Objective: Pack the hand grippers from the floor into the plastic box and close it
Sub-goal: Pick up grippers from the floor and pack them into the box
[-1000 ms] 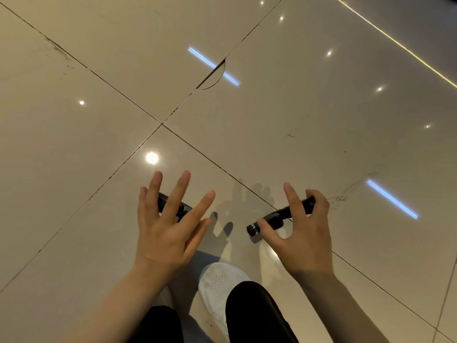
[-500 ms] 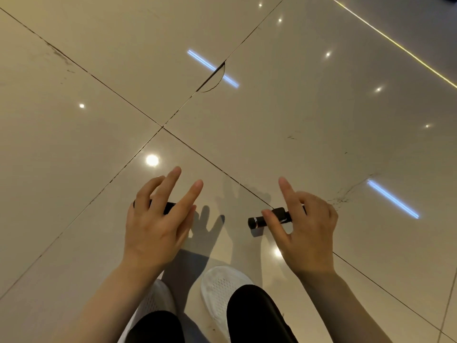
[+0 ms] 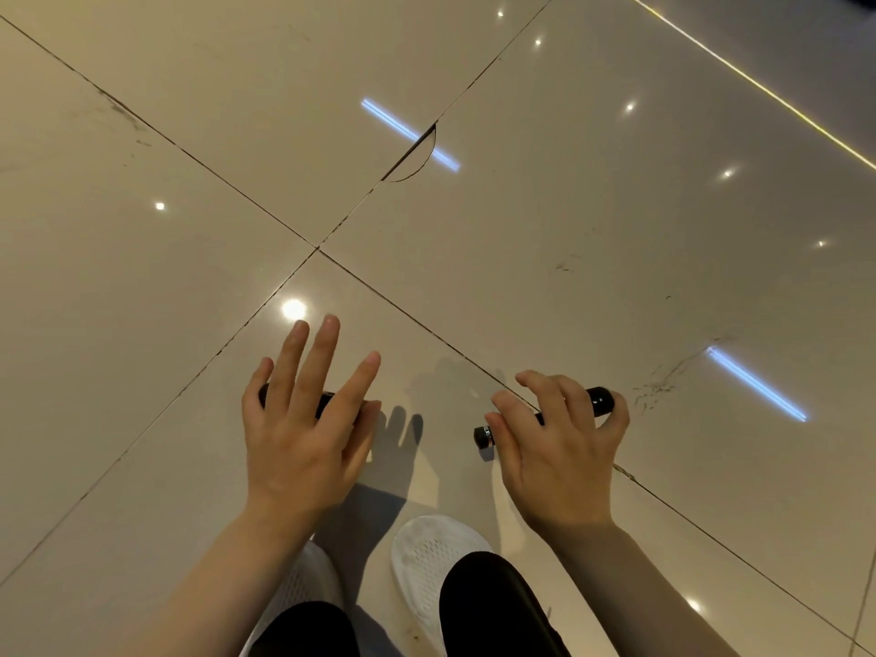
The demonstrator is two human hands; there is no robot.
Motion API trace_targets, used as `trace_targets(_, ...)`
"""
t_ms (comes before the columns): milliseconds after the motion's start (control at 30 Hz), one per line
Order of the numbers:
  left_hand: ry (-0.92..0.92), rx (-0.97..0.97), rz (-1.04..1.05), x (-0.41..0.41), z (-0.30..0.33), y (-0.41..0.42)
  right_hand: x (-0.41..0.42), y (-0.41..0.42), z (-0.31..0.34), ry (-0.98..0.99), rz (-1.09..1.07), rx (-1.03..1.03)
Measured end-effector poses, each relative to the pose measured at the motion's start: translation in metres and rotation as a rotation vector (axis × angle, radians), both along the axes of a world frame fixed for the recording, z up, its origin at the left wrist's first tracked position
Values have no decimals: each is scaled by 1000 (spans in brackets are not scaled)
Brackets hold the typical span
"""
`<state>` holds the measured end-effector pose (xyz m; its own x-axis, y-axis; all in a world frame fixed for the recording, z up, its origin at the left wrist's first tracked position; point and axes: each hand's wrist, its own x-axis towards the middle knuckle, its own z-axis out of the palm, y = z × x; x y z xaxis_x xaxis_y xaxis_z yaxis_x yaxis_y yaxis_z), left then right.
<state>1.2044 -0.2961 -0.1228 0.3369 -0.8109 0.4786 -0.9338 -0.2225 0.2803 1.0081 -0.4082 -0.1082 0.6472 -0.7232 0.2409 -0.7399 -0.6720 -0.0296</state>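
Both hands down on the two black hand grippers, tiled floor.

My left hand (image 3: 303, 433) lies with straight fingers over one hand gripper (image 3: 324, 403); my right hand (image 3: 561, 455) curls round the other gripper (image 3: 599, 400), which lies on the floor (image 3: 569, 206). No legible markings.

Black hand grippers (image 3: 601, 400), glossy beige floor tiles (image 3: 569, 206), white mesh shoes (image 3: 429, 552)

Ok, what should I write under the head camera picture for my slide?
Over a shiny tiled floor, the right hand grips a black hand gripper while the left hand reaches over another.
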Motion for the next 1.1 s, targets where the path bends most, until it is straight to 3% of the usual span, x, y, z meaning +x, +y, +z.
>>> trace_targets(133,-37,-33,-16,-6,-1,3,4,0,1,40,47,4)
trace_targets(400,80,17,-163,-10,27,-3,-17,-9,42,66,126,73)
trace_targets(567,-7,-15,-312,-14,135,-15,-39,-2,137,-130,57,116)
trace_targets(833,-304,-223,-506,-72,351,-13,-112,32,328,-584,-55,27)
trace_targets(967,-325,-325,-510,-118,408,7,-146,59,397,-742,-104,-73)
trace_targets(1100,-289,-395,-565,-162,432,21,-187,85,426,-777,-135,-97)
